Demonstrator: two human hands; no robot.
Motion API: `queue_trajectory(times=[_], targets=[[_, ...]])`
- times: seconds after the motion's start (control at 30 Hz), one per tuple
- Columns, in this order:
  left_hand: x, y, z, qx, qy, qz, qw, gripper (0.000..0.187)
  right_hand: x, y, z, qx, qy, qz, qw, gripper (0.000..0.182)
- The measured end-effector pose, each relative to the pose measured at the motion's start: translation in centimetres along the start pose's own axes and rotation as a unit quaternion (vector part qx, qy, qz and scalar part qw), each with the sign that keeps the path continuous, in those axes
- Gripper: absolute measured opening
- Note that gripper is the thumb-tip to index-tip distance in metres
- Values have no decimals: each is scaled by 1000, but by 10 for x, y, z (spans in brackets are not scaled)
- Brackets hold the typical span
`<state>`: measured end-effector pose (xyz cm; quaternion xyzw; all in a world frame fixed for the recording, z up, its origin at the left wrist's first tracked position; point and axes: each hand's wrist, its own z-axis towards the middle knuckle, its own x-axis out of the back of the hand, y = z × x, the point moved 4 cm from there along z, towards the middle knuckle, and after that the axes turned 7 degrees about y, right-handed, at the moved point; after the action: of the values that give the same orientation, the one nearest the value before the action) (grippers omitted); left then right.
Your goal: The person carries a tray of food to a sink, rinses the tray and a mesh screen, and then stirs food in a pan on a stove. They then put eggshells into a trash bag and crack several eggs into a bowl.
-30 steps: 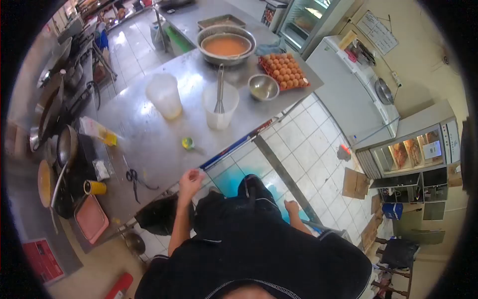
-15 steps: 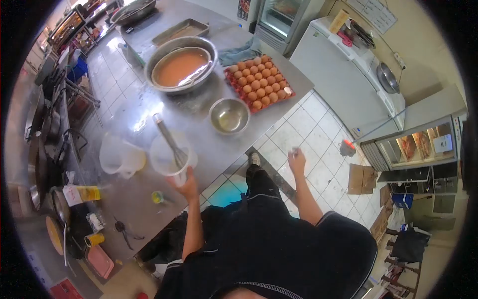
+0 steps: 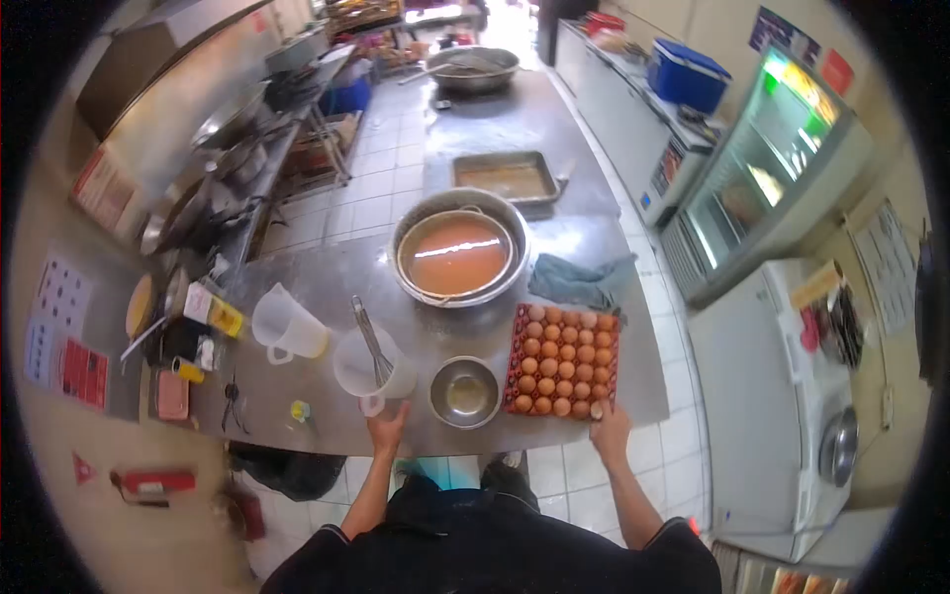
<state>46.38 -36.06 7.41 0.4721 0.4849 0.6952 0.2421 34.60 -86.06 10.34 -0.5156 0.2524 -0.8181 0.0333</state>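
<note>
My left hand is closed round the handle of a translucent white plastic pitcher near the table's front edge. A metal whisk leans inside it, handle up. My right hand is at the near right corner of a red egg tray full of brown eggs. Its thumb and fingertips are close together beside a pale eggshell; whatever they grip is too small to make out. Between my hands sits a small metal bowl with a little clear liquid in it.
Behind the small bowl stands a large metal basin holding a pot of orange liquid. A grey-green cloth, a baking tray and a second plastic pitcher are also on the steel table. White chest freezer at right.
My view has swung to the right and up along the table. My right hand has moved from over the floor to the egg tray's corner. My left hand stays on the pitcher.
</note>
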Motion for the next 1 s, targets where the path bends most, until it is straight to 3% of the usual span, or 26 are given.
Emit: queue_trajectory(times=[0.03, 0.13, 0.23, 0.33, 0.43, 0.63, 0.73, 0.83, 0.9, 0.93, 1.0], targets=[[-5, -8, -4, 13, -21, 49, 998, 92, 1, 1, 2, -3, -16, 4, 1000, 47], [-20, -25, -12, 17, 18, -22, 999, 98, 10, 0, 9, -5, -44, 0, 999, 45], [-25, -36, -16, 16, 69, 16, 997, 110, 4, 5, 12, 16, -34, -21, 999, 48], [-26, -30, -34, 60, 136, -3, 989, 104, -3, 14, 16, 24, -77, -72, 994, 53], [-27, -36, -45, 105, 125, -15, 986, 106, -24, 33, 21, -27, -135, -46, 989, 56], [-25, -29, -68, 153, 56, 23, 986, 107, -2, 12, 24, 17, -106, -78, 991, 62], [-17, -47, -77, 93, 73, 73, 990, 98, 3, 10, 21, 17, -83, -81, 993, 71], [-21, -133, -82, 211, -68, 1, 975, 77, 27, -33, 32, 21, -62, -35, 997, 72], [8, -96, -86, 265, -162, 8, 950, 64, 39, -77, 41, 50, -18, 47, 997, 66], [22, -78, -89, 291, -211, 10, 933, 59, 37, -101, 45, 23, -56, 136, 989, 53], [44, -87, -93, 287, -231, -25, 929, 56, 34, -171, 49, 53, -100, 202, 973, 44]])
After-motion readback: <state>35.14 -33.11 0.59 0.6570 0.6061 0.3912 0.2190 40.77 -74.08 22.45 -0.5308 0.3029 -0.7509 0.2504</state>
